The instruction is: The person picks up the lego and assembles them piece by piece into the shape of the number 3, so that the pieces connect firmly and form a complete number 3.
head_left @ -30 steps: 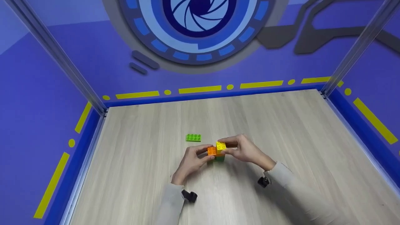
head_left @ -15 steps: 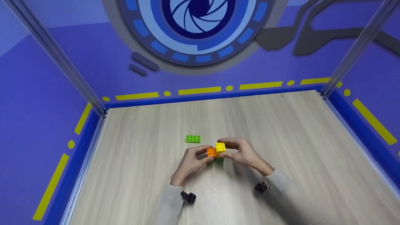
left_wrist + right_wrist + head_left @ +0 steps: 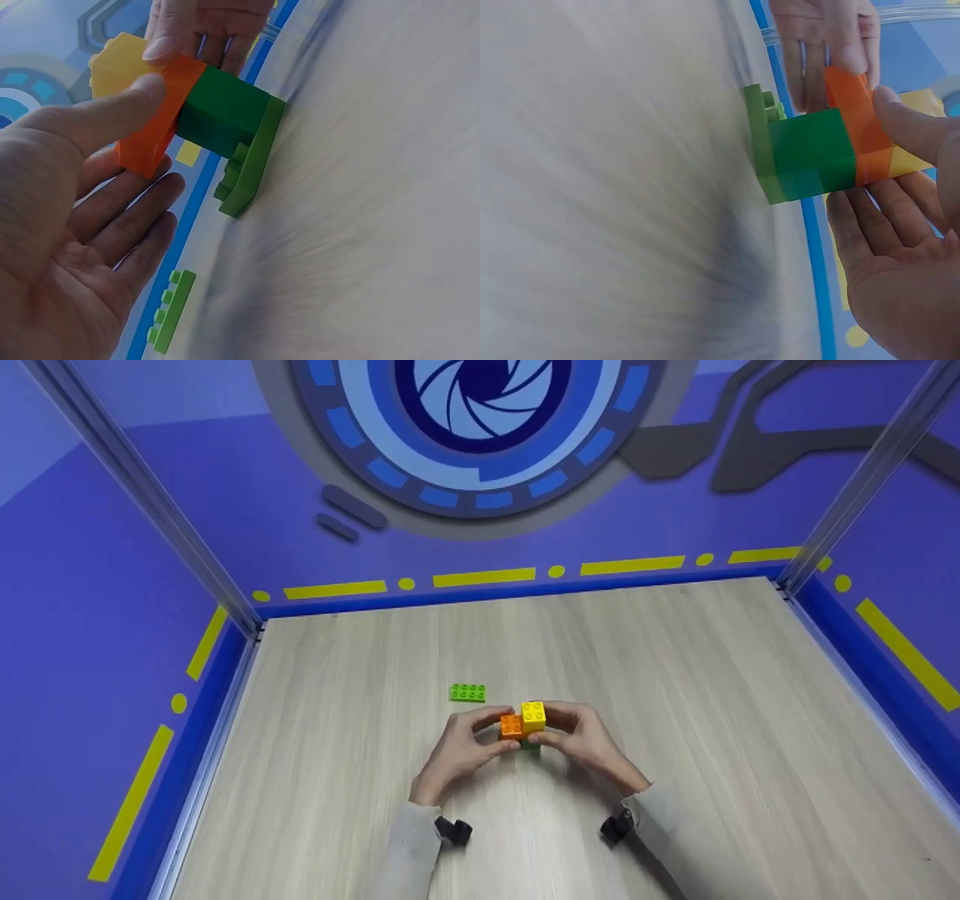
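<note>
A small stack of toy building bricks stands on the table between the two hands. Its base is a light green plate (image 3: pixel 255 166), with a dark green brick (image 3: pixel 812 154) on one end. Across that lies an orange brick (image 3: pixel 511 726), jutting out to the left. A yellow brick (image 3: pixel 533 716) tops the right end. The left hand (image 3: pixel 459 746) pinches the orange brick between thumb and fingers. From the other side, the right hand (image 3: pixel 589 739) grips the stack where the yellow and orange bricks meet, its thumb (image 3: pixel 911 124) along the near face.
A loose light green plate with studs (image 3: pixel 468 692) lies on the wood-grain table (image 3: pixel 360 697), just beyond the left hand. Blue-violet panels (image 3: pixel 187 510) wall the back and sides, with metal posts at the corners. Each wrist wears a small black camera (image 3: pixel 454 831).
The right hand has shifted down from the yellow brick toward its joint with the orange one, and its forearm has swung inward. The left hand keeps its hold on the orange brick.
</note>
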The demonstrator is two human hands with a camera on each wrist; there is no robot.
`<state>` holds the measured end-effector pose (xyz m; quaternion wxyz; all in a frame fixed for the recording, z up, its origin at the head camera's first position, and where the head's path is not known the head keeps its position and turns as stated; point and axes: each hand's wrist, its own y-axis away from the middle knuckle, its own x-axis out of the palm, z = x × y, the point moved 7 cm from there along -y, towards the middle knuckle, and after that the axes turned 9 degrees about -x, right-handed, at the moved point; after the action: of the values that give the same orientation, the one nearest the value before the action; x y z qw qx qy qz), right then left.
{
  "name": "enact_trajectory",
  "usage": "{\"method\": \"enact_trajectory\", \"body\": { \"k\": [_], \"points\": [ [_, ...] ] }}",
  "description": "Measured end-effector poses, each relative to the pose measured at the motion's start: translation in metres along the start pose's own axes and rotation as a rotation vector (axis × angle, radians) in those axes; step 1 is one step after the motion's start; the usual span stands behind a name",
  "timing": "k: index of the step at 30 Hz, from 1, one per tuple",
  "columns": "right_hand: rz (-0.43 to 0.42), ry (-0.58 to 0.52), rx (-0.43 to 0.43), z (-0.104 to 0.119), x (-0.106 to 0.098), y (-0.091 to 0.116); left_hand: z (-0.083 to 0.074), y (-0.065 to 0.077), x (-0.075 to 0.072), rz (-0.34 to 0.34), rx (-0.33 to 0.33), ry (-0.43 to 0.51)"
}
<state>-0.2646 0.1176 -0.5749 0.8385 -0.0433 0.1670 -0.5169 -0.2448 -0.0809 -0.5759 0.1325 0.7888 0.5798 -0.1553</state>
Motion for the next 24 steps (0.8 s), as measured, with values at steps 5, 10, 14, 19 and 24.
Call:
{"method": "enact_trajectory", "body": {
  "k": [5,10,14,19,24],
  "points": [
    [-0.02,-0.006,0.003,-0.004,-0.001,0.001,-0.002,0.001,-0.003,-0.006,0.007,-0.01],
    [-0.03,-0.032,0.0,-0.006,-0.002,0.001,-0.003,0.002,-0.01,-0.017,0.018,-0.026],
    [-0.034,-0.049,-0.002,-0.006,-0.001,0.0,-0.006,0.002,-0.023,-0.037,0.026,-0.055],
    [-0.031,-0.072,-0.003,-0.007,0.0,-0.001,-0.01,0.001,-0.041,-0.072,0.045,-0.127],
    [-0.028,-0.07,-0.002,-0.008,0.0,-0.002,-0.009,-0.002,-0.057,-0.099,0.066,-0.194]
  ]
}}
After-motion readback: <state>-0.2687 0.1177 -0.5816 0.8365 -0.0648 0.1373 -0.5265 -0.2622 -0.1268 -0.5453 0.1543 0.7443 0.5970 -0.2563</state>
